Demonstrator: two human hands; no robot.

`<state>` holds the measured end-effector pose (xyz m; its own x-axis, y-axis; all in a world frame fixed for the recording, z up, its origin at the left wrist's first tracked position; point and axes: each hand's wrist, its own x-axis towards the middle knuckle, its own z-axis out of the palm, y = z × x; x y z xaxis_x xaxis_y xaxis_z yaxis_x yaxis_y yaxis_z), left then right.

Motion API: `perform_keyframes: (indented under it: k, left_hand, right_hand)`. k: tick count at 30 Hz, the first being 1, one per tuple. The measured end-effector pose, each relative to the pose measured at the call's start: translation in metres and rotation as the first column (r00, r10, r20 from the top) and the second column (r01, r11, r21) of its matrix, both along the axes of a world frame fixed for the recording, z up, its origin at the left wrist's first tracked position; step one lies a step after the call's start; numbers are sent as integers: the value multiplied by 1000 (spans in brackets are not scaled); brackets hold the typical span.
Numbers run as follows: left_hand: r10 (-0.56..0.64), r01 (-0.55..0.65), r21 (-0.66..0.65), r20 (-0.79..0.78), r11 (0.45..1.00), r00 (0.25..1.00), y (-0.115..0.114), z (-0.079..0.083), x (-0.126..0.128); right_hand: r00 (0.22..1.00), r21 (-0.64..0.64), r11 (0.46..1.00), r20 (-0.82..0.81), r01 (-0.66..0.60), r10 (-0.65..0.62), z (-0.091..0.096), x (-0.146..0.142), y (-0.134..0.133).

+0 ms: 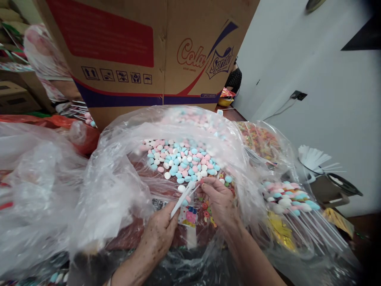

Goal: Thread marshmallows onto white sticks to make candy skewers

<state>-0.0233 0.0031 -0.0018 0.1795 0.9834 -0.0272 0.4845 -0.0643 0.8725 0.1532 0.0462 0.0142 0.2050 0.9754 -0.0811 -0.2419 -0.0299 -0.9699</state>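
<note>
A large clear plastic bag (119, 174) lies open before me, with a heap of pink, blue and white candies (181, 161) inside. My left hand (159, 232) is closed round a white stick (183, 198) that points up toward the candies. My right hand (218, 200) sits just right of the stick's tip, its fingers pinched together near the edge of the heap. What the pinch holds is too small to make out. Small colourful packets lie under the hands.
A big brown cardboard box (143, 55) printed "Cola Sprite" stands behind the bag. At the right lie finished candy sticks (285, 198) in plastic, a bundle of white sticks (312, 159) and a dark round container (342, 184). Crumpled clear plastic (38, 186) fills the left.
</note>
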Motion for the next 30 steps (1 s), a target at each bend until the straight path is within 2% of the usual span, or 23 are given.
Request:
perform_keyframes:
  k: [2, 3, 5, 8, 10, 11, 13, 15, 16, 18, 20, 22, 23, 25, 28, 30]
  left_hand:
    - [-2, 2, 6, 15, 1000, 1000, 0, 0, 0]
    - [-1, 0, 11, 22, 1000, 1000, 0, 1, 0]
    - [10, -11, 24, 33, 1000, 999, 0, 2, 0]
    - [23, -25, 28, 52, 999, 998, 1, 2, 0]
    - [32, -33, 5, 68, 999, 997, 2, 2, 0]
    - [39, -38, -8, 77, 999, 996, 2, 2, 0]
    - [52, -49, -33, 94, 998, 994, 2, 2, -1]
    - [67, -62, -53, 107, 997, 992, 3, 1, -1]
    - [77, -70, -65, 109, 995, 991, 2, 1, -1]
    - [99, -89, -87, 117, 992, 988, 2, 0, -1]
    - [116, -103, -97, 130, 990, 985, 2, -1, -1]
    - [127, -112, -111, 139, 987, 982, 2, -2, -1]
    - [133, -117, -120, 139, 986, 981, 2, -1, -1]
    - [139, -117, -148, 142, 982, 980, 2, 0, -1]
    - [133, -110, -154, 147, 982, 980, 2, 2, -2]
    - [130, -113, -129, 139, 985, 982, 2, 2, -2]
  right_hand:
    - [971, 31, 1000, 238, -2, -6, -5, 3, -3]
    - [927, 54, 998, 374, -18, -3, -6, 3, -4]
    - [789, 140, 984, 615, -106, -2, -7, 3, -9]
    - [545, 263, 896, 838, -357, -28, -3, -2, -18]
    - [421, 254, 828, 907, -500, -24, 0, -4, -21]
    - [386, 233, 817, 922, -528, -14, 2, -3, -22]
    - [354, 186, 855, 935, -485, -2, 6, 5, -18]
    - [300, 127, 933, 954, -336, -22, 10, 17, -7]
    - [239, 93, 963, 971, -252, -31, 11, 23, -1]
    - [52, 14, 988, 999, -155, -6, 13, 33, 14]
    - [-142, -77, 988, 988, -132, 58, 12, 37, 26]
    - [-268, -154, 981, 956, -121, 117, 10, 36, 34]
    - [-289, -174, 979, 948, -109, 137, 8, 35, 36]
    - [-238, -164, 981, 961, -100, 137, 6, 32, 38]
    - [-30, -75, 986, 997, -149, 72, 3, 32, 38]
    - [66, -57, 981, 995, -186, 71, -1, 32, 39]
